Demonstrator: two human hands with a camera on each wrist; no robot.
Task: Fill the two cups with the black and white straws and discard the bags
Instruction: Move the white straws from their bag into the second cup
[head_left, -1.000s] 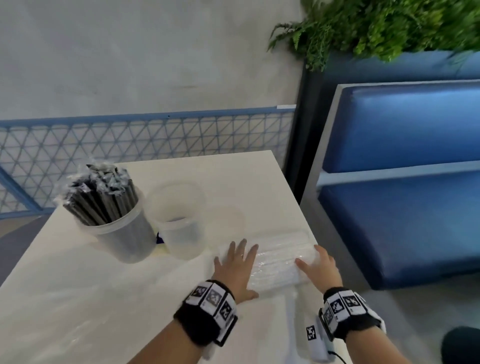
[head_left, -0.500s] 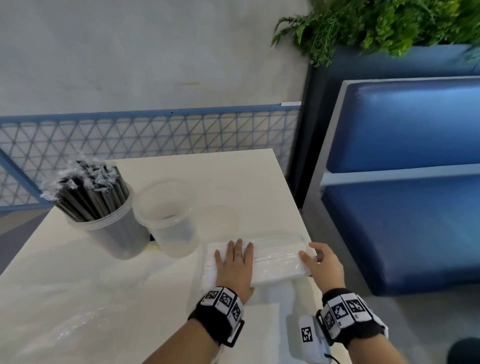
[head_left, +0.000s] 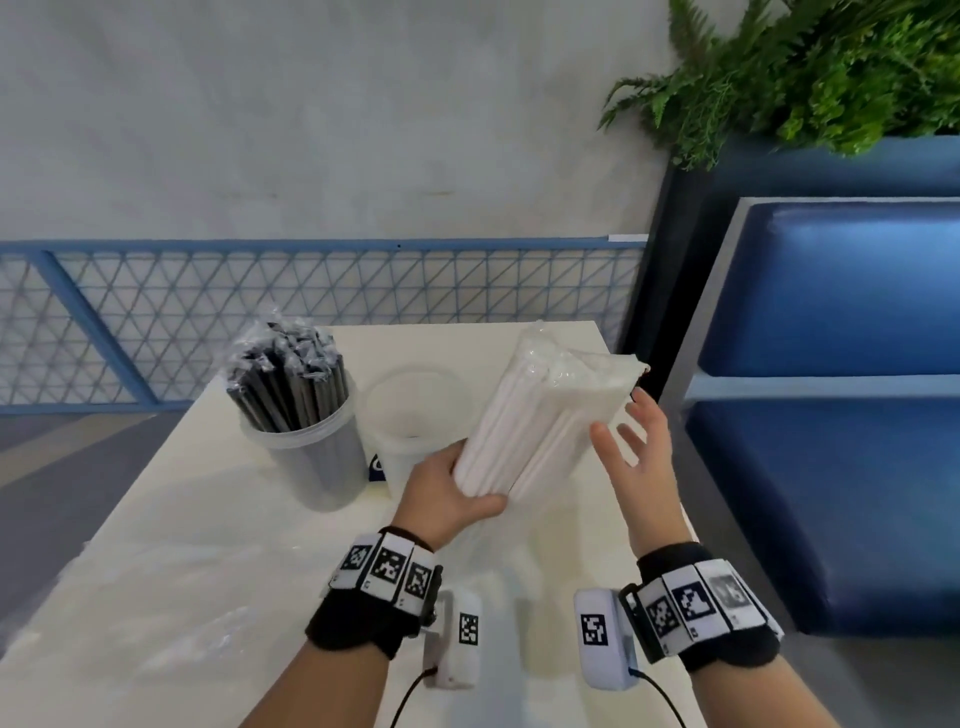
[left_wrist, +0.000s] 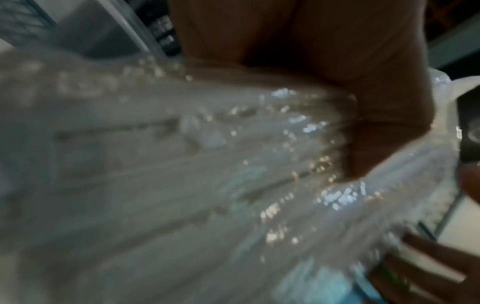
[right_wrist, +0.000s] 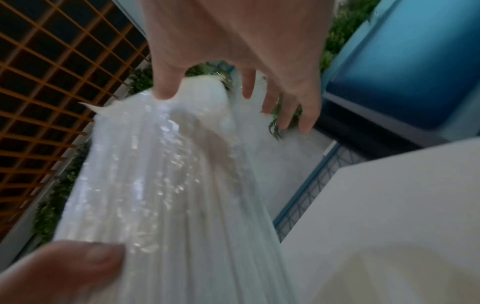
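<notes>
A clear bag of white straws (head_left: 545, 415) is raised off the white table (head_left: 208, 571), its top end tilted away and to the right. My left hand (head_left: 447, 493) grips its lower end. My right hand (head_left: 639, 447) is beside the bag's right edge with its fingers spread and straight; the thumb tip is at the bag in the right wrist view (right_wrist: 163, 90). The bag (left_wrist: 182, 164) fills the blurred left wrist view. A clear cup (head_left: 306, 452) packed with black straws (head_left: 291, 379) stands to the left. An empty clear cup (head_left: 410, 415) stands next to it, partly behind the bag.
A blue padded bench (head_left: 831, 467) stands close to the table's right edge. Green plants (head_left: 805, 67) sit in a planter above it. A blue mesh railing (head_left: 311, 301) runs behind the table. Faint clear plastic (head_left: 156, 623) lies on the table's near left.
The bag lay flat on the table under both hands. Now my left hand has lifted it and tilted it upward, and my right hand has come off it and spread open.
</notes>
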